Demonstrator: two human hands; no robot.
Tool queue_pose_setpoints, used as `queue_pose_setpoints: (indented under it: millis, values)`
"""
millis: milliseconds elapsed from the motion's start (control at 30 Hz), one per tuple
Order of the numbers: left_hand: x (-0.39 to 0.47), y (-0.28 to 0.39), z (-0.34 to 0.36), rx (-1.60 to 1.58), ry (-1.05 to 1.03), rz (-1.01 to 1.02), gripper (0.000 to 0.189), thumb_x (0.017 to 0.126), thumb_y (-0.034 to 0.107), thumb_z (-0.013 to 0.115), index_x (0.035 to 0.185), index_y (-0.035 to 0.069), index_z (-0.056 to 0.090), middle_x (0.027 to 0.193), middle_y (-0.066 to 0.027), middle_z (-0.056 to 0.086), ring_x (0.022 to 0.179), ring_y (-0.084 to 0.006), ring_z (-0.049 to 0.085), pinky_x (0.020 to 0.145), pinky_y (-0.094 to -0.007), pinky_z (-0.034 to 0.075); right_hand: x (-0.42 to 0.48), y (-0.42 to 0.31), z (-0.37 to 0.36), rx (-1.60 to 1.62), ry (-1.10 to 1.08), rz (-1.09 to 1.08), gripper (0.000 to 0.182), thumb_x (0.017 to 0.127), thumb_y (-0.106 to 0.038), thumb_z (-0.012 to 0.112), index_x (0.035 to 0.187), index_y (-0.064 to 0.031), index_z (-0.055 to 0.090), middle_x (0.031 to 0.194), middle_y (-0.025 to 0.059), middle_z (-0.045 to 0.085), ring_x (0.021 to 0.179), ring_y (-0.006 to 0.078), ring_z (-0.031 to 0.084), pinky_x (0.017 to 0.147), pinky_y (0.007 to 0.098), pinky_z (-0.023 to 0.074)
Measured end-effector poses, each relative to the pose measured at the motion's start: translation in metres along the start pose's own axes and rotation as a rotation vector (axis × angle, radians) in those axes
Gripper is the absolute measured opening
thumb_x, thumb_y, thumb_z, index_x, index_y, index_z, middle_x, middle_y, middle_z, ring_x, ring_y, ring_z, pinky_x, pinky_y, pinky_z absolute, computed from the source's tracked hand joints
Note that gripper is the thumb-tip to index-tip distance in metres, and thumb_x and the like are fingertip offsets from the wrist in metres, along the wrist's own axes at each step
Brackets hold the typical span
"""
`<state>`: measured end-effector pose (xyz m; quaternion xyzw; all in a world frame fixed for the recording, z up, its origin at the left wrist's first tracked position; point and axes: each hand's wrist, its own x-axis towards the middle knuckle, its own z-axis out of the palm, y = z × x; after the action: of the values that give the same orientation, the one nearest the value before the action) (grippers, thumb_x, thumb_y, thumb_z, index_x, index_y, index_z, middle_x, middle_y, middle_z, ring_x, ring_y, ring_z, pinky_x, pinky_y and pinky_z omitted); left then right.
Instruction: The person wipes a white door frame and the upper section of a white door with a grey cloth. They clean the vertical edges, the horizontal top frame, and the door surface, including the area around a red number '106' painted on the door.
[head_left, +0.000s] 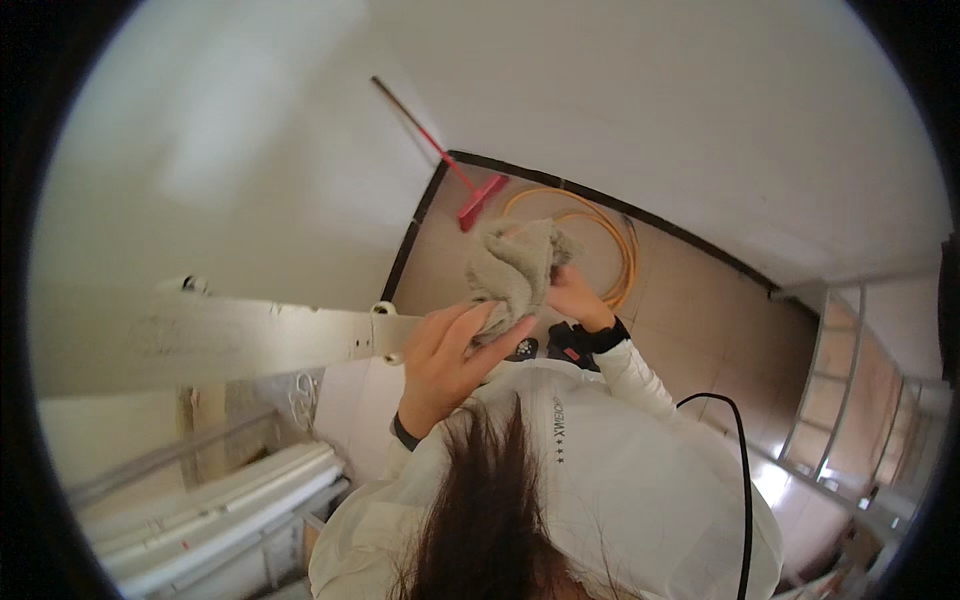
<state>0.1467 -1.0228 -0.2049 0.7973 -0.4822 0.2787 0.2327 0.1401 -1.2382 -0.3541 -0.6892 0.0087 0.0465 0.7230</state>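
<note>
Before my chest is a crumpled grey-beige cloth (514, 274), bunched up and held off the floor. My left hand (450, 356) grips its lower left part, with the thumb and fingers pressed into the folds. On the cloth's right side is my right hand (581, 298); its fingers are partly hidden behind the fabric, and it seems to hold that edge. Close to my left hand ends a long white beam or panel (300, 330) with small round fittings; I cannot tell whether the hand touches it.
A red broom (480, 201) leans in the wall corner. Beside it a yellow hose (626, 255) lies coiled on the tiled floor (675, 322). A metal rack or ladder frame (840, 382) stands at right. Long white lengths (217, 517) lie at lower left. A black cable (744, 465) hangs by my right side.
</note>
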Motion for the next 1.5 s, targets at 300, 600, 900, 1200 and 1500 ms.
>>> queue_pose_setpoints:
  millis: [300, 600, 900, 1200, 1500]
  values:
    - [-0.031, 0.030, -0.029, 0.682, 0.641, -0.542, 0.033, 0.074, 0.004, 0.081, 0.104, 0.013, 0.072, 0.113, -0.0145, 0.055, 0.100, -0.0328, 0.058, 0.084, -0.0410, 0.050, 0.049, -0.125, 0.091, 0.111, -0.691, -0.106, 0.054, 0.097, -0.028, 0.061, 0.140, 0.0001, 0.045, 0.133, 0.0125, 0.056, 0.125, 0.0200, 0.050, 0.107, 0.0354, 0.0386]
    - [-0.019, 0.065, -0.009, 0.649, 0.681, -0.922, 0.048, 0.083, 0.000, 0.065, 0.130, 0.000, 0.057, 0.123, -0.0225, 0.053, 0.111, -0.0404, 0.055, 0.098, -0.0448, 0.043, 0.036, -0.089, 0.105, 0.140, -0.796, -0.212, 0.043, 0.100, -0.025, 0.054, 0.134, 0.0012, 0.050, 0.136, 0.0148, 0.054, 0.127, 0.0273, 0.049, 0.108, 0.0360, 0.0370]
    - [-0.007, 0.082, 0.008, 0.754, 0.625, -1.060, 0.052, 0.087, -0.005, 0.052, 0.139, -0.003, 0.047, 0.141, -0.0279, 0.045, 0.129, -0.0454, 0.046, 0.108, -0.0457, 0.037, 0.029, -0.083, 0.091, 0.062, -0.792, -0.348, 0.047, 0.097, -0.029, 0.059, 0.134, -0.0006, 0.051, 0.134, 0.0190, 0.055, 0.126, 0.0333, 0.051, 0.106, 0.0392, 0.0386]
    - [-0.016, 0.115, -0.002, 0.679, 0.586, -1.121, 0.060, 0.084, -0.005, 0.054, 0.143, -0.003, 0.042, 0.131, -0.0255, 0.047, 0.119, -0.0431, 0.050, 0.101, -0.0426, 0.041, 0.015, -0.065, 0.101, -0.261, -0.998, -0.236, 0.045, 0.097, -0.027, 0.060, 0.134, -0.0029, 0.052, 0.129, 0.0199, 0.057, 0.119, 0.0333, 0.055, 0.100, 0.0385, 0.0433]
    - [-0.071, 0.166, 0.001, 0.641, 0.567, -1.172, 0.076, 0.078, 0.006, 0.073, 0.144, -0.005, 0.036, 0.130, -0.0260, 0.043, 0.118, -0.0416, 0.049, 0.102, -0.0440, 0.039, -0.038, -0.020, 0.127, 0.170, -0.826, -0.532, 0.053, 0.092, -0.009, 0.062, 0.142, -0.0022, 0.044, 0.142, 0.0176, 0.046, 0.130, 0.0328, 0.045, 0.109, 0.0383, 0.0350]
